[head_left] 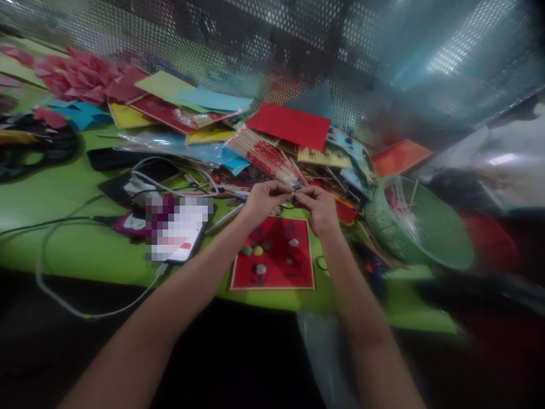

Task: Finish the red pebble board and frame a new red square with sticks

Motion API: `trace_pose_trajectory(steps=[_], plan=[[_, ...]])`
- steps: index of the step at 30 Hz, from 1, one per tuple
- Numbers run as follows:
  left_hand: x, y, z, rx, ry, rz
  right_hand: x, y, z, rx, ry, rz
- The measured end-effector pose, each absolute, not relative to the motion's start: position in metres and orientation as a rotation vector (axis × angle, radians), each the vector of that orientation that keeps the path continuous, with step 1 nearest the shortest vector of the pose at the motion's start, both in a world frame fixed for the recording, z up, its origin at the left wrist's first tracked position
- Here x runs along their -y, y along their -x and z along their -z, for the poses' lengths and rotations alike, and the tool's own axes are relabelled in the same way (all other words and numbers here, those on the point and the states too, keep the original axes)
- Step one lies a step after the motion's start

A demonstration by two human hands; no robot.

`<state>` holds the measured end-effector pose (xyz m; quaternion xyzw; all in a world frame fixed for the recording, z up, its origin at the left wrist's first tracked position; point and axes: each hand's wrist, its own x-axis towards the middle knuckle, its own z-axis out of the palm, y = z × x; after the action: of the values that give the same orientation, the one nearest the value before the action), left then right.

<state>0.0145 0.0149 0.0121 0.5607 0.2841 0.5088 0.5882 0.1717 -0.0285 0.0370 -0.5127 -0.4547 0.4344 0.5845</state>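
Fingertips of my left hand (268, 200) and my right hand (315, 205) meet in a pinch above the far edge of a red square card (275, 261). Between them is something small and dark, too tiny and blurred to name. The card lies flat near the table's front edge, with a pale border. On it sit several small round pieces, among them a yellow one (258, 250) and a whitish one (260, 268), with dark leaf-like shapes around some of them.
A phone (179, 238) with a white cable lies left on the green table (76, 250). Behind my hands is a heap of coloured paper, a red sheet (289, 125) and a bundle of sticks (264, 153). A green basket (443, 233) stands right. Perforated metal (272, 34) rises behind.
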Motion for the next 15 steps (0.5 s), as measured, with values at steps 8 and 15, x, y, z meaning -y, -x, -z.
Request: trace_pose_trajectory(steps=[8,15], plan=[[-0.0148,-0.0187,-0.0089,-0.682,-1.382,-1.248,0.0294,-0.168,-0.0382,1.033,1.219,-0.98],[-0.0126,-0.0213,-0.0104,-0.711,-1.356,-1.27,0.0287,-0.1645,-0.0348,1.013,1.22,-0.927]])
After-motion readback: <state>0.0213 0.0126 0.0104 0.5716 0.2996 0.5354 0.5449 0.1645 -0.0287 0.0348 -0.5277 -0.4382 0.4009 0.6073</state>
